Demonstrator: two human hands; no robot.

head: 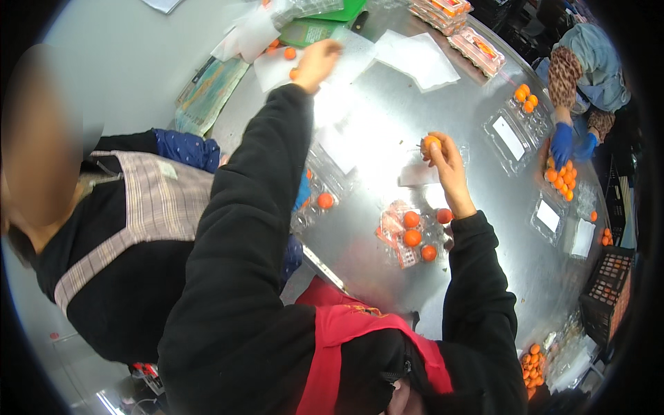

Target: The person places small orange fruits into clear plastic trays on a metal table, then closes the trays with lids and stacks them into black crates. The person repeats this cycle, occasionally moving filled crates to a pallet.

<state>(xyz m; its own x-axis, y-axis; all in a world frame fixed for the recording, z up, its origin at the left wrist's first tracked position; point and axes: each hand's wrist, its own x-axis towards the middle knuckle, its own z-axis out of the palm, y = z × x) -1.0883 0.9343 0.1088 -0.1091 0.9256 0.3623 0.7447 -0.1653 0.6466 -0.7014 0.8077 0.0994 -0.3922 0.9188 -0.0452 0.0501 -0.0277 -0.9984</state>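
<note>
My right hand (450,168) pinches a small round orange fruit (431,143) between thumb and fingers, above the metal table. Below it, a clear plastic clamshell tray (426,224) holds several red-orange fruits (412,238); a red and white print shows at its left side. My left hand (317,65), blurred, reaches far across the table over white paper sheets (358,49). An orange fruit (294,73) lies beside its wrist, and another fruit (290,53) is a little to the left. Whether the left hand holds anything cannot be made out.
A co-worker in a plaid apron (161,194) stands close at left, near another tray (332,181). Across the table, blue-gloved hands (561,145) touch clustered fruits (560,179). Stacked filled packs (474,49), a green container (311,32) and a black crate (606,295) stand around the edge.
</note>
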